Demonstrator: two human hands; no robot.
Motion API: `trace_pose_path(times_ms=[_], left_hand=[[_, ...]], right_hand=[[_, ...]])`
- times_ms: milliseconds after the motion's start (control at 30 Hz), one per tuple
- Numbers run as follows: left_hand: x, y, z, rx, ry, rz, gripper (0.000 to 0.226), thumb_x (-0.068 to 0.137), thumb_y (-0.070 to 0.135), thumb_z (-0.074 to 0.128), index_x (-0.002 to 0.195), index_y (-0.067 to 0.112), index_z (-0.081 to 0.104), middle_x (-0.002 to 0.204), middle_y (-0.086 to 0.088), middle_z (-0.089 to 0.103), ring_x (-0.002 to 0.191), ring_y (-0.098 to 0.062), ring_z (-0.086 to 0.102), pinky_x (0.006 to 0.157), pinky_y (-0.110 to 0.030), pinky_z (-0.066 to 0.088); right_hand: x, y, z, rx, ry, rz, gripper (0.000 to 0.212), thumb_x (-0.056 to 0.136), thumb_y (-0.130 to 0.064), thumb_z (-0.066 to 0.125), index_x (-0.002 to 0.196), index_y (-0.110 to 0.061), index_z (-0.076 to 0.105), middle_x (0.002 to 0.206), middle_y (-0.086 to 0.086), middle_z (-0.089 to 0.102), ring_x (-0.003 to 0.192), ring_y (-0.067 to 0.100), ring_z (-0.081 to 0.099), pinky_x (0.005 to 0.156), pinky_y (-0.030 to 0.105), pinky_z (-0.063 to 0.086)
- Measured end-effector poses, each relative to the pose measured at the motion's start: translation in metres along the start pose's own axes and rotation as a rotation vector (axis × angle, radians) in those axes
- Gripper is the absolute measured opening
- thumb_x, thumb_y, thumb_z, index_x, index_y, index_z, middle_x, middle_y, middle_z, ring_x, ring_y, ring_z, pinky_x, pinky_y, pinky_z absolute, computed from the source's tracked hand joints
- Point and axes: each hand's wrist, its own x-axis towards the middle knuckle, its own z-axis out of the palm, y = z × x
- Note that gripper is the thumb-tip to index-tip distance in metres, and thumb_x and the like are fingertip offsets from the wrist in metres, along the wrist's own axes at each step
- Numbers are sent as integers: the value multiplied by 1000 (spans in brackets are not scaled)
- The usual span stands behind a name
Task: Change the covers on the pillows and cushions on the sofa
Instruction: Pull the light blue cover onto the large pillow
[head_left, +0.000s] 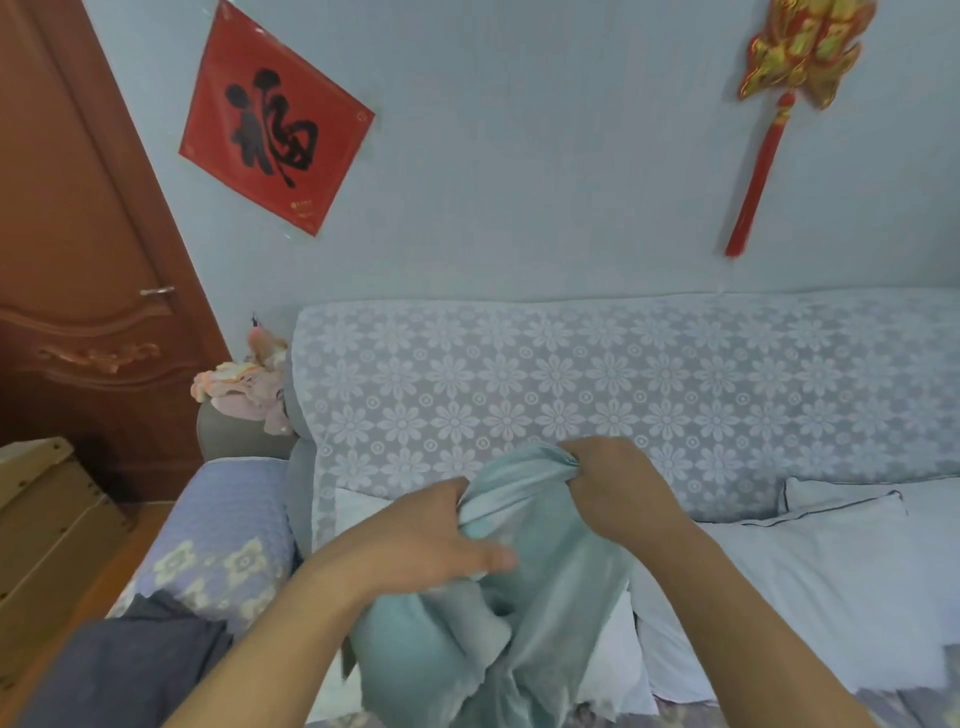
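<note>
Over sofa (571, 374), both hands grip teal cover (545, 597)

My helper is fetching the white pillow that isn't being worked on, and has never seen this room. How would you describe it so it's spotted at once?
Start at the sofa, whose back wears a lace flower-patterned throw. On the seat's right side, against the backrest, lies the white pillow. A thin dark line of piping edges it, unlike the teal cover held by both hands in the middle.
</note>
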Motion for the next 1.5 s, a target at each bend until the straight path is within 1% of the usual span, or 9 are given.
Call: trace_pose_path(times_ms=[133,400,533,633,833,1000,1167,1400,1500], left_hand=[[12,-6,-4,489,313,-116,11,90,26,55,100,24,60,90,5,61,84,-16,61,69,-31,48],[15,-19,-22,-604,360,16,26,79,27,70,100,12,74,102,-17,75,91,-24,70,82,-36,49],[11,-20,-37,-451,286,64,30,81,42,83,105,26,75,100,8,78,97,-11,73,93,-33,55],[4,-18,-46,-158,120,59,51,67,51,90,109,32,70,103,14,76,96,-6,72,94,-35,56],[9,-12,-23,265,46,-56,18,90,35,69,94,18,64,87,2,67,75,-13,62,64,-24,44],[17,-30,-24,-349,295,-69,18,86,25,65,93,11,72,78,0,70,75,-18,65,69,-27,43],[8,-19,-27,-550,183,43,24,88,31,79,109,22,76,102,1,79,97,-19,75,95,-35,56],[10,-25,-28,-183,247,-13,33,86,48,67,97,18,74,95,0,77,90,-18,73,86,-37,55],[12,-25,-22,-245,252,-34,40,78,46,65,86,7,68,74,-2,65,70,-17,59,69,-33,41]], right_hand=[[4,-14,-4,29,127,-111,20,83,4,44,80,-12,56,83,-2,49,76,21,52,69,36,44],[0,-35,-11,466,83,-127,26,93,-3,45,81,-25,54,76,-6,58,71,11,51,65,26,40],[-9,-35,-19,523,-145,-260,25,84,-32,76,103,-32,59,91,-14,67,82,2,62,73,18,47],[-4,-31,-9,51,-338,-274,18,85,-33,75,94,-32,58,90,-13,62,88,12,60,69,22,45],[11,-31,0,21,-46,-206,22,87,-7,50,68,-16,49,75,1,56,75,24,57,64,34,40],[12,-39,2,139,88,-150,23,84,5,42,79,-10,58,76,5,63,71,22,57,58,26,40],[15,-41,-4,286,199,-148,31,84,10,38,92,-11,59,80,4,63,76,23,60,70,36,47],[7,-47,-2,322,-217,-217,30,74,-50,76,84,-26,61,81,-6,67,73,12,62,65,25,47],[9,-37,8,73,-326,-230,29,87,-32,72,67,-24,52,69,-4,58,61,11,51,58,24,39]])
